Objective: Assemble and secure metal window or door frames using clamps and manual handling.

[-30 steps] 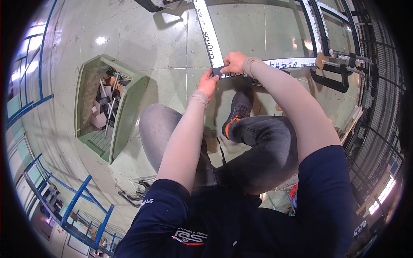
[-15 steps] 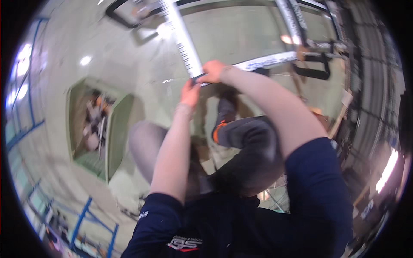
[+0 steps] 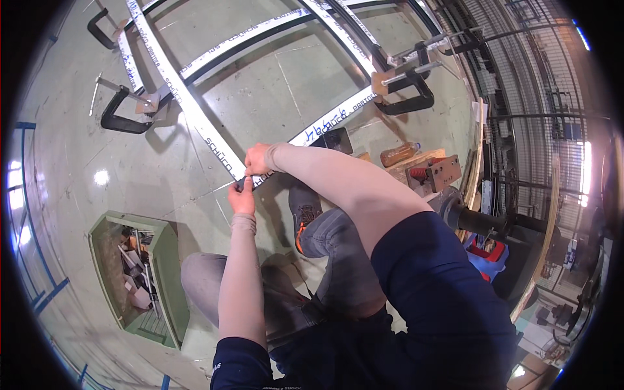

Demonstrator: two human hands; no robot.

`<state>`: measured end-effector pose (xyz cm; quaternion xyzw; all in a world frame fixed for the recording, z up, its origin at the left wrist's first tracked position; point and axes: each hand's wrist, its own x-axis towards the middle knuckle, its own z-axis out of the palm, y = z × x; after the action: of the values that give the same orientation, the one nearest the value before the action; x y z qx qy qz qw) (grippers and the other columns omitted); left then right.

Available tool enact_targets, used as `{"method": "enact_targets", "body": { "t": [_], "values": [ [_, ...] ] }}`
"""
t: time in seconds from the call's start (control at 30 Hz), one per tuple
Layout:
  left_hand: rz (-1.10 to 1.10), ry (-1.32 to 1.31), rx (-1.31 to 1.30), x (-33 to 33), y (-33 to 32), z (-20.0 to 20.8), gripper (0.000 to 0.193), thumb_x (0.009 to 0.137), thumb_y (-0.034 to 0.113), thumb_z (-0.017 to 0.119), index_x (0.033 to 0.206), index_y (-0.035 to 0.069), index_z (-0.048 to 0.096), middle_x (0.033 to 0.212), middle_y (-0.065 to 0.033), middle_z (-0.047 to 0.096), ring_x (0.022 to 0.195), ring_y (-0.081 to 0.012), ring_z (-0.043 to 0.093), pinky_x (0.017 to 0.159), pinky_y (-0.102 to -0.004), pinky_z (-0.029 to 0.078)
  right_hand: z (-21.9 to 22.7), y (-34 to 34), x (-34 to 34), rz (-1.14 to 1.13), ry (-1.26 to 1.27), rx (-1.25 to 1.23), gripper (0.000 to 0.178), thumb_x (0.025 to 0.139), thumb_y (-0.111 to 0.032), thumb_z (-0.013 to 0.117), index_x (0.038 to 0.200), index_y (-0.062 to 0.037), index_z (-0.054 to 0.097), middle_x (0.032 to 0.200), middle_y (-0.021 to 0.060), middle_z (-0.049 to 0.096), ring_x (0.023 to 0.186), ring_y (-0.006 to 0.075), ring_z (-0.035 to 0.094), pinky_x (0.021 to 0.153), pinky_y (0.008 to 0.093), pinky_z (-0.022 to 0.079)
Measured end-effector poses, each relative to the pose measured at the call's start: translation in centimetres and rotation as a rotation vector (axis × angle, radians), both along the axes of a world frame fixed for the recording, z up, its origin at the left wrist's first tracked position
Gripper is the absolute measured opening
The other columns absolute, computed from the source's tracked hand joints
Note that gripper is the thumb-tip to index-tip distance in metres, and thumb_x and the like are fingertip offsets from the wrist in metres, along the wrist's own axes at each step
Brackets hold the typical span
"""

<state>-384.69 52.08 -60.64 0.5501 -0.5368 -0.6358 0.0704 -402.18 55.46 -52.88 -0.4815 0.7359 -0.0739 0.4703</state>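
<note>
A large frame of profiles (image 3: 195, 120), with white printed film on top and black sides, lies low in front of me. At its near corner my left hand (image 3: 243, 197) is closed in a pinch beside a small dark piece (image 3: 240, 184). It is too small to tell whether that is a separate part or the profile's end. My right hand (image 3: 259, 158) rests at the same corner, just beyond the left, its fingers bent down onto the profile. Its fingertips nearly meet the left hand's, and what they hold is hidden.
Black C-clamps (image 3: 107, 117) with wooden pads grip the frame at left, and another clamp (image 3: 422, 94) at right. A green open box (image 3: 170, 286) of tools and parts stands at left. A bottle (image 3: 400, 154) and a metal block with red springs (image 3: 442, 173) lie at right.
The view has tilted and shifted, so more of the frame and the right side shows. Both hands stay at the same corner of the frame, close together.
</note>
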Motion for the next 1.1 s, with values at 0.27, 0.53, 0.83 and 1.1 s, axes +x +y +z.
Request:
{"method": "enact_targets", "body": {
  "t": [0.27, 0.53, 0.83, 1.1],
  "values": [
    [0.063, 0.088, 0.09, -0.8, 0.5, -1.6, 0.072, 0.076, 0.034, 0.076, 0.118, -0.013, 0.04, 0.105, -0.0199, 0.059, 0.092, -0.0206, 0.058, 0.081, -0.0304, 0.048, -0.4, 2.5, -3.4, -0.018, 0.123, 0.097, 0.046, 0.074, -0.048, 0.062, 0.099, -0.0091, 0.068, 0.098, 0.0159, 0.067, 0.093, 0.0325, 0.063, 0.084, 0.0417, 0.05],
    [-0.064, 0.178, 0.136, -2.9, 3.2, -0.1, 0.066, 0.08, 0.026, 0.072, 0.124, -0.01, 0.037, 0.108, -0.0202, 0.059, 0.097, -0.0222, 0.058, 0.085, -0.0326, 0.047, 1.8, 7.9, -9.4, -0.134, 0.281, 0.191, 0.045, 0.074, -0.044, 0.063, 0.103, -0.0105, 0.066, 0.107, 0.0158, 0.064, 0.1, 0.0303, 0.061, 0.089, 0.0395, 0.048],
    [0.106, -0.233, -0.375, 0.1, 3.8, 2.3, 0.048, 0.089, 0.016, 0.054, 0.129, -0.005, 0.039, 0.124, -0.018, 0.047, 0.114, -0.0266, 0.045, 0.1, -0.0374, 0.034, 17.0, 13.2, -15.9, -0.98, 1.104, -0.768, 0.04, 0.073, -0.029, 0.068, 0.102, -0.003, 0.059, 0.104, 0.0166, 0.058, 0.101, 0.0342, 0.053, 0.087, 0.0434, 0.041],
    [-0.319, 0.495, -0.119, -10.2, 11.0, 14.3, 0.042, 0.088, 0.013, 0.058, 0.124, -0.001, 0.042, 0.12, -0.0169, 0.051, 0.108, -0.0206, 0.051, 0.091, -0.0304, 0.042, 18.7, 27.2, -22.4, -2.242, 0.131, -1.166, 0.086, 0.078, -0.044, 0.066, 0.129, 0.0144, 0.028, 0.119, 0.0212, 0.05, 0.102, 0.0271, 0.053, 0.092, 0.0418, 0.042]
  ]
}}
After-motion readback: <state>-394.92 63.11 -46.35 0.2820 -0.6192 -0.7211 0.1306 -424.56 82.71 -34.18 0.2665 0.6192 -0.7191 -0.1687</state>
